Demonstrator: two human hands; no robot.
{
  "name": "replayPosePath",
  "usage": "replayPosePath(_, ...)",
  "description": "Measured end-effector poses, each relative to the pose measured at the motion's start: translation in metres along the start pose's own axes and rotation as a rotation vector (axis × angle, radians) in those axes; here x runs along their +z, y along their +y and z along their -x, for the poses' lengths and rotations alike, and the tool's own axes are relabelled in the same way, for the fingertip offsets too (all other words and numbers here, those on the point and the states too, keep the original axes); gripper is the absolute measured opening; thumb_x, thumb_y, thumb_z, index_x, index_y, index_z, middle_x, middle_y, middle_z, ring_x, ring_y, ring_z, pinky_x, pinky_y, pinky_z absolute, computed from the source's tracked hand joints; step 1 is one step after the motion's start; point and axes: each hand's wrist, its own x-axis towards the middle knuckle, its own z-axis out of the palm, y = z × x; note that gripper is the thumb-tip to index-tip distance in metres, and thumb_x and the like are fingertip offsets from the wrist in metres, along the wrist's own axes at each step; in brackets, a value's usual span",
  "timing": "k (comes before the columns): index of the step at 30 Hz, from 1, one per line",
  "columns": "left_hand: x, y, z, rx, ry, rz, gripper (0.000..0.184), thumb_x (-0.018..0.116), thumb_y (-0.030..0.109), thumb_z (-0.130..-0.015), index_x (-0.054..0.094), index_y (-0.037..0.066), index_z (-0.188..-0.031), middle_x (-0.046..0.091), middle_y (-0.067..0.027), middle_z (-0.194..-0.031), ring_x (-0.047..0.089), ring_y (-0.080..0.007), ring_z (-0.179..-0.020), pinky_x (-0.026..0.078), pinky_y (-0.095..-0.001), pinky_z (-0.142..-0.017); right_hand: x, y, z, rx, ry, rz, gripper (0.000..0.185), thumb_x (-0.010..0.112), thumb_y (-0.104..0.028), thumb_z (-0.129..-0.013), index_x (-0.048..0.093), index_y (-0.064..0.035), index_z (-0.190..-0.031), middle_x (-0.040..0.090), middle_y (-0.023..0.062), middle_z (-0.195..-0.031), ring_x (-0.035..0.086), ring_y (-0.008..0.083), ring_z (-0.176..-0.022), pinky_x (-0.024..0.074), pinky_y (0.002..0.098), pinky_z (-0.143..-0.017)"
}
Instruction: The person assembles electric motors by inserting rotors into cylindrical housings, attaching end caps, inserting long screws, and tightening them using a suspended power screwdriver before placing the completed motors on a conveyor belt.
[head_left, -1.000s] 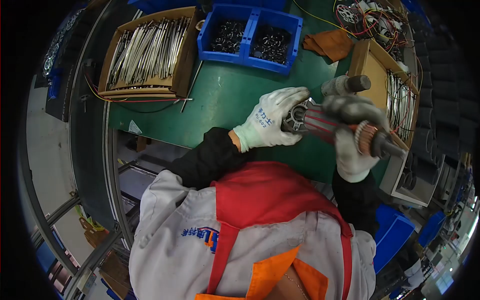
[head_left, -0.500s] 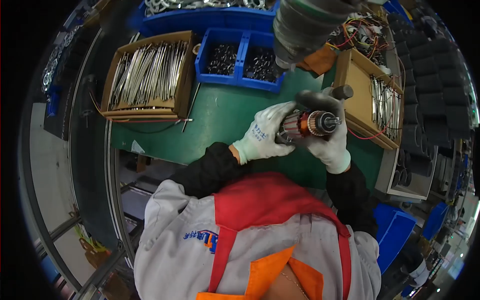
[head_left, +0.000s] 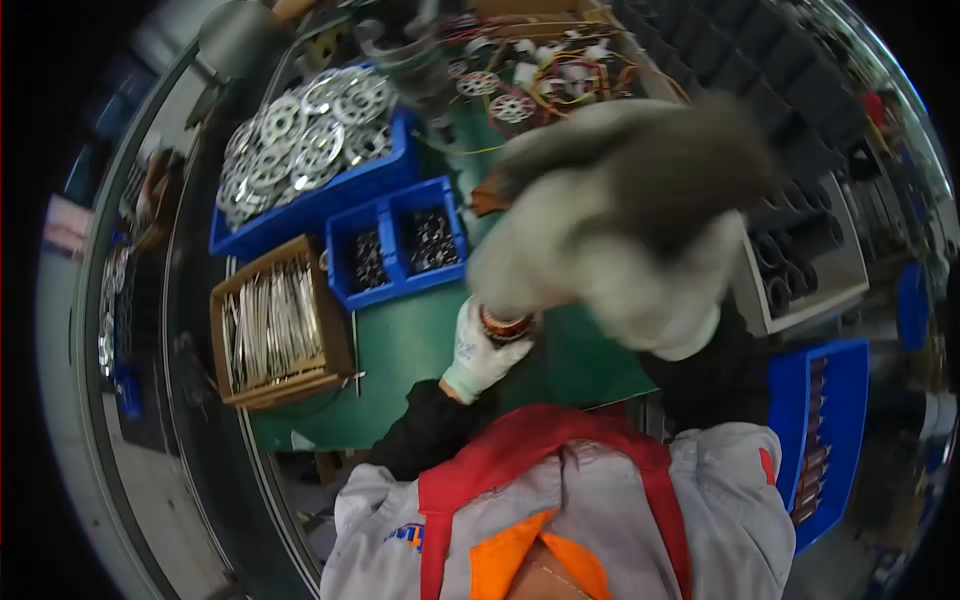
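My left hand (head_left: 480,358), in a whitish glove, is closed round a rotor (head_left: 507,325) with a copper-coloured end, low over the green tabletop (head_left: 400,335). My right hand (head_left: 590,235) is raised close to the camera, above and to the right of the left one. It is large and badly smeared by motion. A dark blurred shape (head_left: 690,170) lies at its far end; whether this is a held object or part of the glove cannot be made out. The right hand hides part of the rotor's surroundings.
Blue bins (head_left: 395,243) with small dark parts stand beyond the left hand. Behind them is a blue bin (head_left: 300,205) of metal discs. A cardboard box (head_left: 333,330) of metal rods is at left. Wired parts (head_left: 570,80) lie at the back; a blue tray (head_left: 845,420) is at right.
My right hand has left the rotor and risen towards the camera. The left hand still holds the rotor, now lower in view. The view has turned, showing more of the disc bin.
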Motion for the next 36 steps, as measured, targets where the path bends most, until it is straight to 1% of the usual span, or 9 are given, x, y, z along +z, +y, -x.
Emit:
replayPosePath(4,-0.002,0.000,0.012,0.051,-0.215,0.251,0.066,0.060,0.028,-0.096,0.029,0.007,-0.150,0.039,-0.0113,-0.147,0.034,-0.0260,-0.138,0.028,-0.0403,-0.114,0.010,0.011,0.014,0.025,-0.174,0.437,0.047,0.080,-0.023,-0.071,0.059,-0.0034,-0.108,0.068,0.0125,-0.090,0.069,0.0278,-0.076,0.0540,0.0350,-0.072)
replayPosePath(8,-0.007,-0.049,0.019,0.118,-0.029,-0.068,0.053,0.070,0.018,-0.090,0.049,0.002,-0.136,0.053,-0.0125,-0.136,0.053,-0.0243,-0.120,0.043,-0.0395,-0.103,-0.016,0.020,0.029,-0.045,-0.177,0.343,0.066,0.076,-0.039,-0.075,0.053,-0.0011,-0.124,0.063,0.0197,-0.105,0.063,0.0379,-0.096,0.0511,0.0413,-0.082)
replayPosePath(9,-0.005,-0.032,0.014,-0.094,-0.123,0.337,0.060,0.075,0.025,-0.085,0.051,-0.001,-0.133,0.054,-0.0144,-0.132,0.054,-0.0240,-0.118,0.043,-0.0392,-0.103,-0.037,0.017,0.027,-0.142,-0.139,0.352,0.074,0.076,-0.043,-0.075,0.050,-0.0008,-0.131,0.063,0.0202,-0.112,0.062,0.0375,-0.104,0.0500,0.0405,-0.088)
replayPosePath(12,-0.022,0.029,0.006,-0.100,-0.062,0.097,0.086,0.078,0.051,-0.077,0.047,-0.005,-0.133,0.051,-0.0153,-0.134,0.051,-0.0254,-0.122,0.037,-0.0399,-0.106,-0.144,0.014,0.027,-0.029,0.101,0.544,0.068,0.074,-0.032,-0.081,0.048,-0.0007,-0.136,0.060,0.0189,-0.126,0.058,0.0298,-0.117,0.0452,0.0377,-0.100)
replayPosePath(16,-0.026,0.029,0.051,0.145,0.464,0.043,0.073,0.060,0.054,-0.091,0.042,-0.003,-0.135,0.051,-0.0174,-0.129,0.050,-0.0267,-0.118,0.038,-0.0400,-0.100,-0.328,-0.001,0.017,-0.009,0.600,1.204,0.038,0.065,-0.013,-0.091,0.059,-0.0060,-0.128,0.065,0.0042,-0.106,0.059,0.0075,-0.087,0.0498,0.0248,-0.075)
replayPosePath(19,-0.067,0.026,0.075,0.168,0.157,-0.061,0.070,0.060,0.050,-0.090,0.050,-0.007,-0.130,0.060,-0.0185,-0.121,0.059,-0.0287,-0.110,0.046,-0.0391,-0.095,-0.399,-0.054,-0.046,-0.268,0.583,1.696,0.038,0.062,-0.024,-0.091,0.059,-0.0112,-0.127,0.066,0.0147,-0.115,0.065,0.0292,-0.102,0.0513,0.0353,-0.085)
replayPosePath(24,-0.049,0.078,0.070,-0.373,-0.204,0.308,0.068,0.048,0.062,-0.094,0.071,-0.001,-0.082,0.069,-0.0121,-0.078,0.063,-0.0198,-0.066,0.048,-0.0310,-0.059,-0.472,-0.053,-0.126,0.544,0.360,2.002,0.060,0.060,-0.049,-0.088,0.053,-0.0113,-0.135,0.058,0.0164,-0.131,0.059,0.0335,-0.116,0.0481,0.0428,-0.096)
replayPosePath(29,-0.016,0.094,0.040,-0.316,-0.355,0.616,0.053,0.051,0.038,-0.095,0.059,-0.008,-0.120,0.069,-0.0150,-0.105,0.065,-0.0198,-0.095,0.051,-0.0323,-0.087,-0.467,-0.057,-0.135,0.874,0.305,1.895,0.071,0.064,-0.058,-0.083,0.057,-0.0053,-0.130,0.062,0.0166,-0.127,0.060,0.0331,-0.115,0.0489,0.0437,-0.095)
replayPosePath(36,0.018,0.114,-0.015,-0.159,-0.581,0.782,0.051,0.057,0.023,-0.095,0.044,-0.005,-0.136,0.059,-0.0160,-0.127,0.060,-0.0237,-0.114,0.048,-0.0352,-0.097,-0.316,-0.119,-0.032,0.234,-0.050,1.440,0.046,0.080,-0.035,-0.073,0.068,0.0020,-0.097,0.068,0.0147,-0.091,0.067,0.0311,-0.086,0.0511,0.0366,-0.073)
